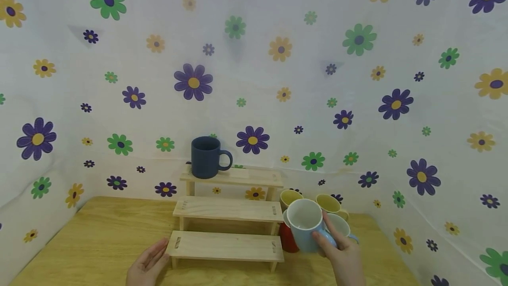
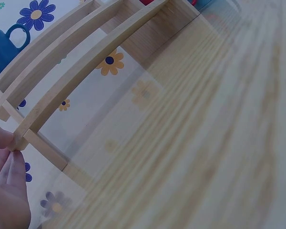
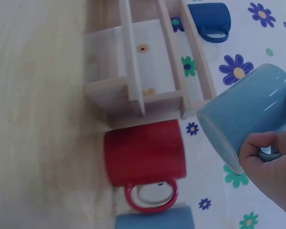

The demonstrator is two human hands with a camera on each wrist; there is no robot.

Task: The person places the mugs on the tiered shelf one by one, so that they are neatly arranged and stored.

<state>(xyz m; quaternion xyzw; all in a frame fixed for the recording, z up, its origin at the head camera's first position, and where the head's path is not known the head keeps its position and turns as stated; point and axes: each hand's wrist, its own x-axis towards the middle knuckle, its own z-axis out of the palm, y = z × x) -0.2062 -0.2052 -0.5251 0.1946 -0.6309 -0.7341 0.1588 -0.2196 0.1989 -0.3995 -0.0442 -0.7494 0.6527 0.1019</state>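
Note:
A three-step wooden stand [image 1: 226, 246] stands on the table. My left hand [image 1: 147, 263] is at the left end of its lowest step, thumb and fingertips pinching the board's corner in the left wrist view. On the top step, towards its left end, a dark blue mug [image 1: 205, 158] sits upright, handle to the right. Right of the stand, my right hand [image 1: 343, 250] grips a light blue mug [image 1: 305, 233] by its handle. This mug has a white inside, is raised and tilts slightly. Behind and below it a red mug [image 3: 145, 152] is partly hidden.
Two mugs with yellow insides, one at the left [image 1: 291, 195] and one at the right [image 1: 328, 203], stand behind the held mug. A white-lined mug [image 1: 337, 224] with a blue handle is beside them. Flower-printed cloth [image 1: 254, 78] encloses the wooden table [image 1: 99, 233] at the back and sides.

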